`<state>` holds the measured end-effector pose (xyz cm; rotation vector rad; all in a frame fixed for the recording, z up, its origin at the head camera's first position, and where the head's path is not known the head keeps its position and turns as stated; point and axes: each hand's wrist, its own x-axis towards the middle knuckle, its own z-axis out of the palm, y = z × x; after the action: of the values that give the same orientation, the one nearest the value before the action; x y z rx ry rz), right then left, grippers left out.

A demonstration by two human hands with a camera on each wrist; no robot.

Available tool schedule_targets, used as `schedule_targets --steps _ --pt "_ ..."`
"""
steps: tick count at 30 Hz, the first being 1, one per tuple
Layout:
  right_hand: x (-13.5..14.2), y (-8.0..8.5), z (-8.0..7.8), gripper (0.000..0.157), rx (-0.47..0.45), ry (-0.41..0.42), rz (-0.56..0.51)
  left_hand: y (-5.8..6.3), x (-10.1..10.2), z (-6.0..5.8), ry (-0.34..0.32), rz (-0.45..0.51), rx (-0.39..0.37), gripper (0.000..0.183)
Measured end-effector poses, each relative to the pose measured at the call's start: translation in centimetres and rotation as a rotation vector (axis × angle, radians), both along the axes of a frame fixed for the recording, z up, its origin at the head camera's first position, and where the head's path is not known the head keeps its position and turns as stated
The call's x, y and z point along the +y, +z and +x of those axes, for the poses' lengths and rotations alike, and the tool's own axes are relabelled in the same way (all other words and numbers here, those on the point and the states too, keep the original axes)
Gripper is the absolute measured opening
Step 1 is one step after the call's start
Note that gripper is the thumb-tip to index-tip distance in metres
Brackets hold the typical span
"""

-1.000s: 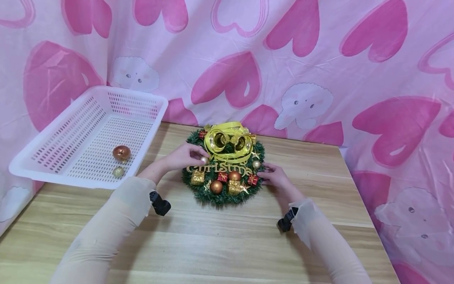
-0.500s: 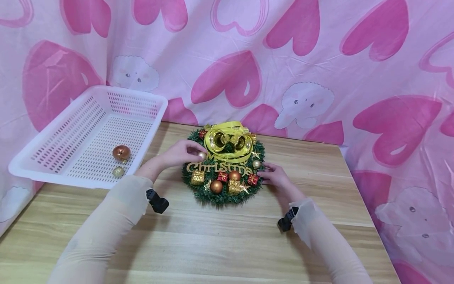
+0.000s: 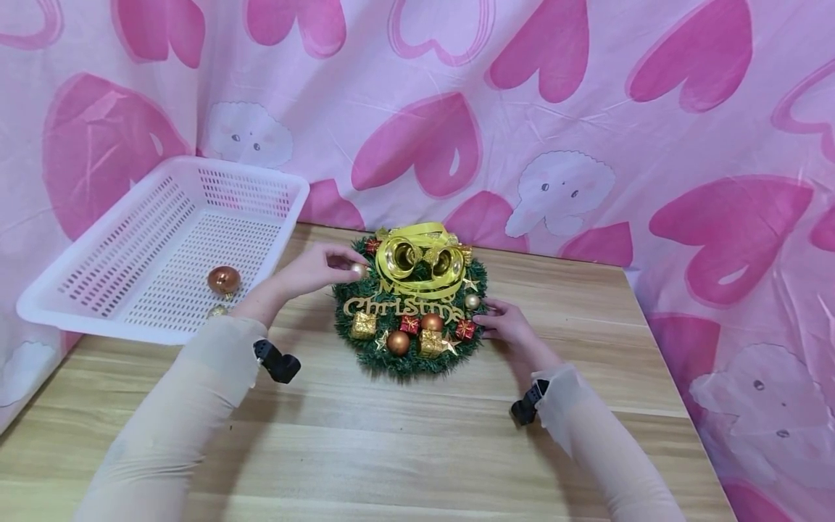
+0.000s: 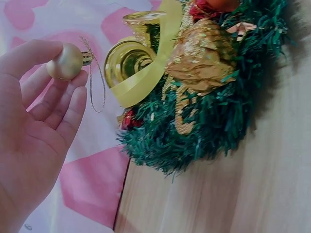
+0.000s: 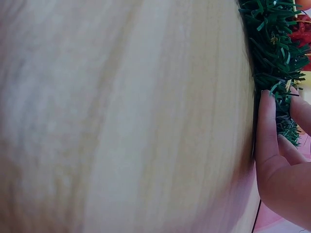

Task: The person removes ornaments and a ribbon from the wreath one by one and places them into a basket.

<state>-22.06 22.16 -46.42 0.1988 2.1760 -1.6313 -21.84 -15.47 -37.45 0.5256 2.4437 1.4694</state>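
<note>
My left hand [image 3: 314,272] pinches a small gold bauble [image 4: 65,62] between thumb and fingers, above the upper left edge of a green Christmas wreath [image 3: 411,366]. A thin gold cord loop [image 4: 100,99] dangles from the bauble's cap, apart from the wreath in the left wrist view. At the wreath's right edge, my right hand [image 3: 512,326] grips the tinsel with thumb and fingers on either side [image 5: 284,141]. Gold bells [image 3: 401,259] with yellow ribbon [image 3: 427,230], gold lettering [image 3: 401,308], and red and gold gift boxes [image 3: 363,325] decorate the wreath, which lies flat.
A white perforated basket [image 3: 65,319] stands at the left, holding a copper bauble [image 3: 224,280] and a small gold one [image 3: 218,311], partly hidden by the left arm. Pink heart-patterned cloth [image 3: 417,145] hangs behind the wooden table [image 3: 398,442].
The left hand has moved left and slightly away, carrying the gold bauble from over the lettering to the wreath's upper left edge. My right hand and the wreath stay in place.
</note>
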Motion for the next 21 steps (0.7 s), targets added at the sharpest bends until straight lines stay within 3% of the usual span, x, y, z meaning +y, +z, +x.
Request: schedule_targets --steps 8,15,21 --pt "0.0 0.1 0.1 0.066 -0.001 -0.002 -0.005 1.1 -1.3 0.0 0.052 0.012 0.059 0.035" --pt "-0.1 0.2 0.1 0.066 -0.014 -0.004 -0.017 1.7 -2.4 0.0 0.067 0.040 0.056 0.037" --pt "-0.1 0.3 0.2 0.066 -0.034 -0.009 -0.027 2.3 -3.6 0.4 0.134 0.034 0.037 0.040"
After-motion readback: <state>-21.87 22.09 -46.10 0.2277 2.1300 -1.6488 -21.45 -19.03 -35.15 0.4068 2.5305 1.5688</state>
